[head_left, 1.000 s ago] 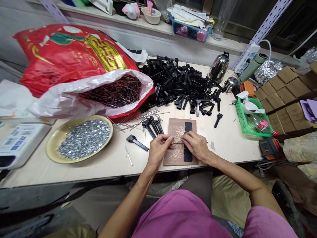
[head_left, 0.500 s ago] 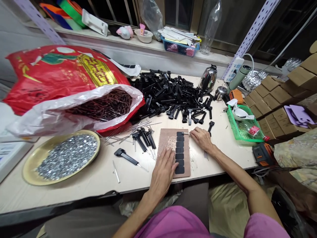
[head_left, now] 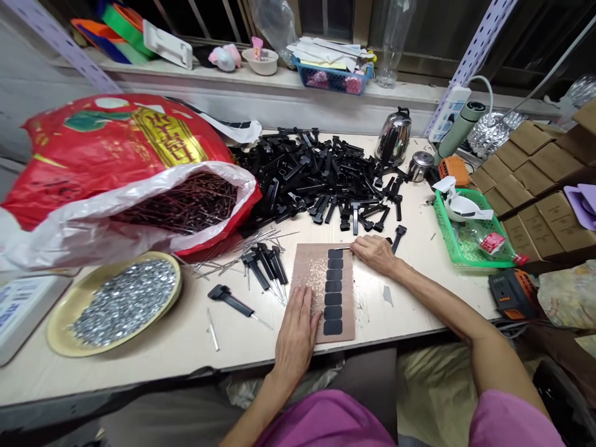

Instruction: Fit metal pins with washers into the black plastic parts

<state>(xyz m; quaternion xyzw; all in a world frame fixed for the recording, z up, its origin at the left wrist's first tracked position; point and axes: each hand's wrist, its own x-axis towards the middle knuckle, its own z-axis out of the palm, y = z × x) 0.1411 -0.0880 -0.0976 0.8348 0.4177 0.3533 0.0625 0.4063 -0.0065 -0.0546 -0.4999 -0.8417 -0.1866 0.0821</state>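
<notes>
My left hand lies flat on the lower part of a brown rough-surfaced board, fingers together, holding nothing. A column of black rectangular pads runs down the board's right side, with pale shavings beside it. My right hand rests at the board's upper right, pinching a thin metal pin whose tip reaches over the top pad. Just past those fingers lies a black plastic handle. Several finished black handles with metal pins lie left of the board.
A large heap of black plastic parts fills the table's back. At left are a red bag of dark rods and a round tray of silver discs. A steel kettle, green basket and cardboard boxes stand right.
My hands have moved apart from their position together over the board's middle. The left now lies flat lower down, and the right sits at the upper right with the pin. The view has tilted slightly.
</notes>
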